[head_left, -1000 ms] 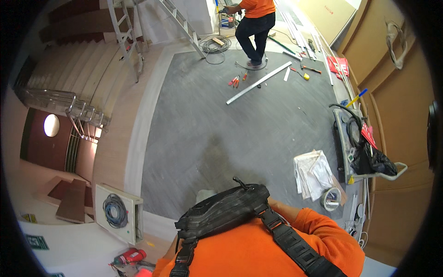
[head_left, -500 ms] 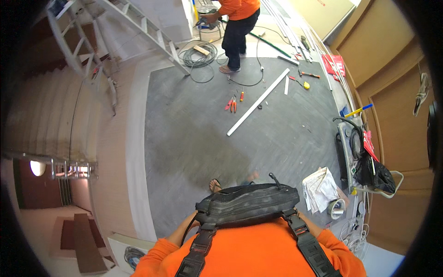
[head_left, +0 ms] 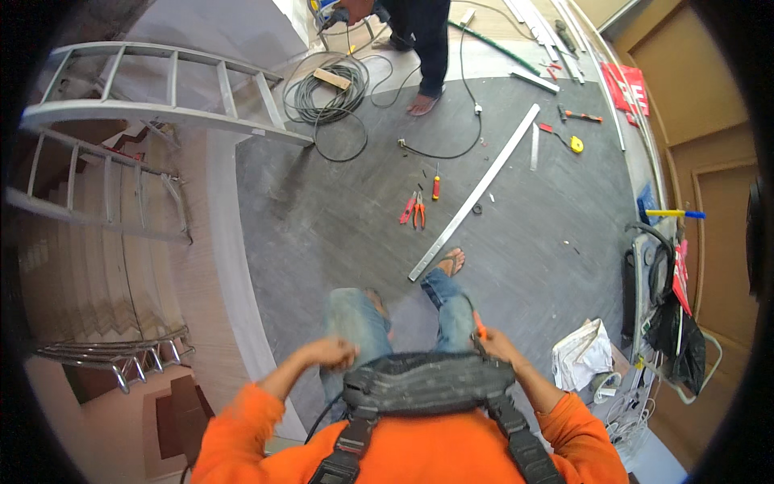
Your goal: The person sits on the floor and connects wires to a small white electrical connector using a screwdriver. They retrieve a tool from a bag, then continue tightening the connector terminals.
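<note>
My left hand is raised over my left thigh, its fingers curled but smeared by motion, so I cannot tell if anything is in them. At the right side of my black waist pouch, my right hand is closed around an orange-handled tool; its kind is not clear. Ahead of my feet a long white strip lies slantwise on the grey floor. Left of it are orange-handled pliers, a red tool and a screwdriver.
A hammer and yellow tape measure lie farther right. Coiled cable sits by a metal ladder at left. Another person stands ahead. White cloth and a trolley are at right.
Both my hands have come into view, the right one with an orange-handled tool. My legs have stepped forward toward the white strip, and the view has shifted.
</note>
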{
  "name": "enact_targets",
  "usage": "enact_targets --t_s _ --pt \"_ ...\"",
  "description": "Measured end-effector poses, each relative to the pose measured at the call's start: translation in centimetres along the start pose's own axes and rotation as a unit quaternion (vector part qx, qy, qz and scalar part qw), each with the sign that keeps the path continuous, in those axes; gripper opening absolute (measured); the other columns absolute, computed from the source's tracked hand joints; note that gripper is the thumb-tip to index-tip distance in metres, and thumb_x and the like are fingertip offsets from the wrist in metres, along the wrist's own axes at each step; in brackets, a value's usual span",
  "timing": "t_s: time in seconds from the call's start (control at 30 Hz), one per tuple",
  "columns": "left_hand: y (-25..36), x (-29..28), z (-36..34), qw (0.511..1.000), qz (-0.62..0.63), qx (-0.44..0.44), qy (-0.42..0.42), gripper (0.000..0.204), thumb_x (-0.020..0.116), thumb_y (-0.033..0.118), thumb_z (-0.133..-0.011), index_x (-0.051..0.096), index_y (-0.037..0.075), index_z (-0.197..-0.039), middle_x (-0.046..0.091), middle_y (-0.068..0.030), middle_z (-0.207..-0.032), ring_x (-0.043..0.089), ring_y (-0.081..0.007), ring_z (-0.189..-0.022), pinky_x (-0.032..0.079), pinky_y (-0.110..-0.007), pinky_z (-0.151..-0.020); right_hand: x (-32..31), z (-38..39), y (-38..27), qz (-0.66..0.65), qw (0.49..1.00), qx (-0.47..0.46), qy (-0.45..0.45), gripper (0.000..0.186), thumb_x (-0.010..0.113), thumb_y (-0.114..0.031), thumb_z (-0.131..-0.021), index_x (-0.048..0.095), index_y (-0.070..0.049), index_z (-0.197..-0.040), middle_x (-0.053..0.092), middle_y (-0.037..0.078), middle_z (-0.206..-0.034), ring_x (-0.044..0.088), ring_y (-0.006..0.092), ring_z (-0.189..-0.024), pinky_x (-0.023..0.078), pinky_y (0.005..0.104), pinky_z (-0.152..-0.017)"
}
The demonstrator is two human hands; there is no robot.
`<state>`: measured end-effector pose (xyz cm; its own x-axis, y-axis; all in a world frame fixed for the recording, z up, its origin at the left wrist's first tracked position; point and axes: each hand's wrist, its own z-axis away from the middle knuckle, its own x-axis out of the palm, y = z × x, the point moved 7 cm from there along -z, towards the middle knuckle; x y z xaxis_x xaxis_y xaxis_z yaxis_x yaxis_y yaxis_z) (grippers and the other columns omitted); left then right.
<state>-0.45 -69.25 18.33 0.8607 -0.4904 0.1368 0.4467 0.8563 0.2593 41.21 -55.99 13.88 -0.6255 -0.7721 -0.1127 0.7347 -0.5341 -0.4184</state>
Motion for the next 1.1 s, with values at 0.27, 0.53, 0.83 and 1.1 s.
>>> enact_targets --t_s 0.27,0.53,0.83,1.1 --pt "21.6 -39.5 -40.7 0.873 -0.221 0.142 0.412 0.032 0.066 0.028 -0.093 0.073 0.005 -0.114 0.075 -0.0207 -0.11 0.072 -0.0385 -0.104 0.056 -0.047 -0.089 -15.0 -27.2 -13.1 -0.183 0.955 -0.092 0.213 0.018 0.067 -0.021 -0.1 0.074 -0.005 -0.104 0.059 -0.003 -0.079 0.051 0.0084 -0.073 0.043 0.0282 -0.065" --pt "36.3 -50.5 -60.0 0.741 -0.207 0.392 0.504 0.077 0.083 0.022 -0.084 0.049 0.015 -0.152 0.055 -0.0176 -0.149 0.055 -0.0383 -0.133 0.045 -0.045 -0.11 -15.0 -50.7 -17.8 -0.16 0.956 -0.17 0.179 0.011 0.064 -0.015 -0.102 0.067 -0.005 -0.106 0.05 -0.007 -0.076 0.045 0.0045 -0.069 0.036 0.0245 -0.061" --pt "35.1 -53.4 -67.0 0.773 -0.157 0.415 0.454 0.062 0.087 0.023 -0.078 0.063 0.016 -0.135 0.063 -0.011 -0.135 0.055 -0.0325 -0.13 0.042 -0.043 -0.113 -19.5 -51.8 -23.3 -0.045 0.949 -0.224 0.218 0.015 0.067 -0.012 -0.1 0.069 -0.003 -0.113 0.056 -0.001 -0.076 0.046 0.0078 -0.068 0.04 0.0281 -0.061" --pt "33.6 -47.4 -63.1 0.827 -0.02 0.483 0.289 0.035 0.085 0.018 -0.085 0.069 0.005 -0.114 0.077 -0.0082 -0.11 0.07 -0.0159 -0.103 0.055 -0.032 -0.088 -18.9 -49.7 -30.9 0.203 0.855 -0.354 0.319 0.018 0.072 -0.008 -0.093 0.07 -0.003 -0.11 0.071 0.013 -0.098 0.07 0.0242 -0.085 0.057 0.0356 -0.078"
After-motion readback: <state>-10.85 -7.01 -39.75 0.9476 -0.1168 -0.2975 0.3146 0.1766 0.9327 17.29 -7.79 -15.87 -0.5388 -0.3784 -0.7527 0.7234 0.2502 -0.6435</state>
